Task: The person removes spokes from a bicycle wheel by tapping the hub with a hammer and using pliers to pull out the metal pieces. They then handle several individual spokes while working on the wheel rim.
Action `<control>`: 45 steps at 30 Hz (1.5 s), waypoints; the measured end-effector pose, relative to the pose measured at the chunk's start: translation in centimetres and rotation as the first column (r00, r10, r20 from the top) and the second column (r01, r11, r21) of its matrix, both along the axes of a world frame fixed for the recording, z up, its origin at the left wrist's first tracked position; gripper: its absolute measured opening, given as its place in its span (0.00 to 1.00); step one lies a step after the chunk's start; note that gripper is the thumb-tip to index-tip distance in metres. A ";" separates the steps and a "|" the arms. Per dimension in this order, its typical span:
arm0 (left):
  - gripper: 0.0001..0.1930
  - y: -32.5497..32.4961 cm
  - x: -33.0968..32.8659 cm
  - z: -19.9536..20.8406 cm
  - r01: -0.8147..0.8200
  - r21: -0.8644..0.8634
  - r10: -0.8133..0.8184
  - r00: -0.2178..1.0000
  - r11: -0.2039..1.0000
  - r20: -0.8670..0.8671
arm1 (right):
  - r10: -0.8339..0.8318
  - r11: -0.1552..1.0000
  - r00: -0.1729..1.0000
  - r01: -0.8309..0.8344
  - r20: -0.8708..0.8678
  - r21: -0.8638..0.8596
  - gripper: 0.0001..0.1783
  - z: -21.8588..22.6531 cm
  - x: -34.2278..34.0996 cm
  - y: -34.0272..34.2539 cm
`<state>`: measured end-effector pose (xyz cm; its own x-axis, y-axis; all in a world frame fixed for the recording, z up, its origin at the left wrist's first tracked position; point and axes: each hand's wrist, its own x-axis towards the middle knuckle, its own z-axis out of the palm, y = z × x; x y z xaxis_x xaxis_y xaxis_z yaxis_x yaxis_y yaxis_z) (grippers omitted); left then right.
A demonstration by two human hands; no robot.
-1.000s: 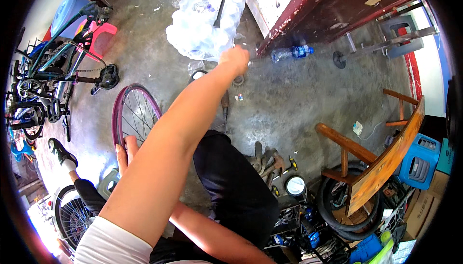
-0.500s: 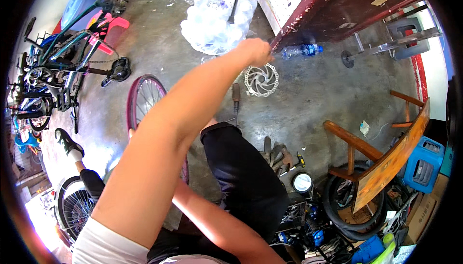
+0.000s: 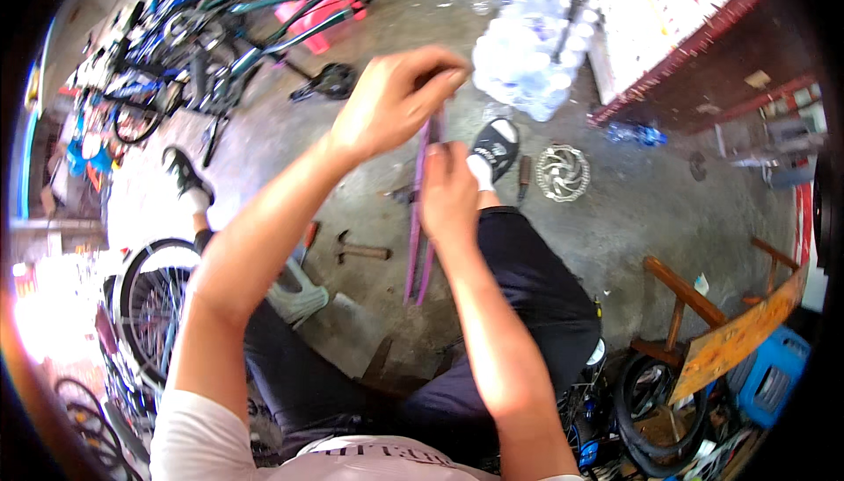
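A bicycle wheel with a purple rim stands almost edge-on between my legs. My right hand is closed around the near side of its rim, fingers curled over it. Above the wheel's upper end, my left hand is raised with thumb and fingertips pinched together. Anything in that pinch is too small or blurred to make out. A silver brake disc lies on the floor to the right, beside a brown-handled screwdriver. Left of the wheel rests a claw hammer.
Bicycle frames lean at the far left. Shrink-wrapped bottles sit ahead near a dark red cabinet. A wooden bench and black tyres are at the right. A spoked wheel stands by my left leg.
My left hand has drawn back leftward from near the brake disc to above the wheel. The wheel now stands edge-on, with my right hand visible on its rim. The view has shifted left.
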<state>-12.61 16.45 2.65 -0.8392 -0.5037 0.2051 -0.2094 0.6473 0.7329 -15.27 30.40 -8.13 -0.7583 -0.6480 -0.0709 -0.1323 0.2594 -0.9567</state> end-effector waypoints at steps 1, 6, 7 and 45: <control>0.13 0.9 4.3 -1.3 -0.125 0.131 0.122 0.992 0.983 0.036 | -0.009 1.000 1.000 0.010 0.005 -0.007 0.18 0.7 -0.4 0.2; 0.13 7.8 26.8 -12.6 -0.595 0.400 0.450 0.797 0.697 0.402 | 0.025 0.995 0.997 -0.018 0.073 -0.094 0.18 0.8 0.6 -0.2; 0.12 9.6 29.5 -14.3 -0.598 0.390 0.424 0.788 0.700 0.446 | 0.030 0.995 0.999 -0.025 0.042 -0.093 0.18 -0.1 0.4 -0.2; 0.18 3.6 40.6 -20.1 -0.380 0.273 0.202 0.837 0.884 0.509 | 0.356 0.927 0.847 -0.268 -0.395 0.260 0.22 0.9 16.1 -11.2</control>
<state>28.02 20.03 -17.40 -0.5918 -0.7014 -0.3972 -0.7104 0.2209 0.6683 0.80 19.17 -7.21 -0.5010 -0.8628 0.0681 -0.6205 0.3032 -0.7232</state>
